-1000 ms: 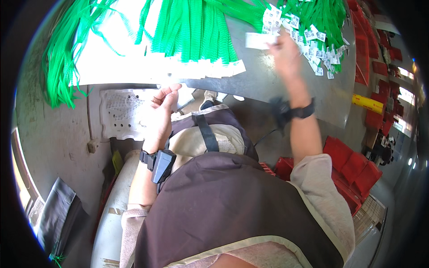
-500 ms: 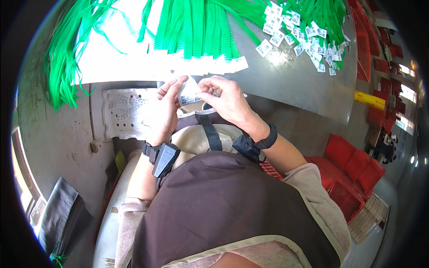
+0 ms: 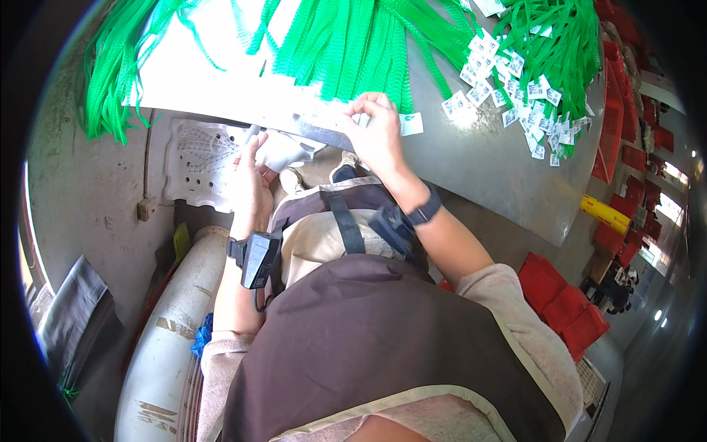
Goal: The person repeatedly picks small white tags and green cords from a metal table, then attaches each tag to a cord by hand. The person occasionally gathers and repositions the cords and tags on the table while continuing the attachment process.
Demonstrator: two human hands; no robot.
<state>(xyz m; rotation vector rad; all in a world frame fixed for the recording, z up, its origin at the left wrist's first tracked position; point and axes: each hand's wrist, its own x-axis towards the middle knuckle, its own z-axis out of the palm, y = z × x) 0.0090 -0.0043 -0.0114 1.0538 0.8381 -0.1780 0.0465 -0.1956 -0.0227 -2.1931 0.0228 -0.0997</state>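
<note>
My left hand (image 3: 254, 188) is below the table's near edge, its thumb and fingers closed on a white sheet of label paper (image 3: 289, 151) that hangs out to the right. Up at the table edge is my right hand (image 3: 377, 136), thumb and forefinger pinched together. Its fingertips are over the row of white labels at the near ends of the green mesh strips (image 3: 353, 62); glare hides what they pinch. Just right of that hand, one white label (image 3: 412, 124) sticks out from a strip end.
Labelled green strips (image 3: 549, 44) lie heaped on the metal table (image 3: 493, 169) at the far right. More green strips (image 3: 110, 88) hang over its left end. A white perforated plastic piece (image 3: 199, 162) is beneath the table by the wall. Red crates (image 3: 563, 302) stand on the right.
My right hand has moved away from the left, up to the label row at the table edge. My left hand has shifted slightly left and down with the white paper.
</note>
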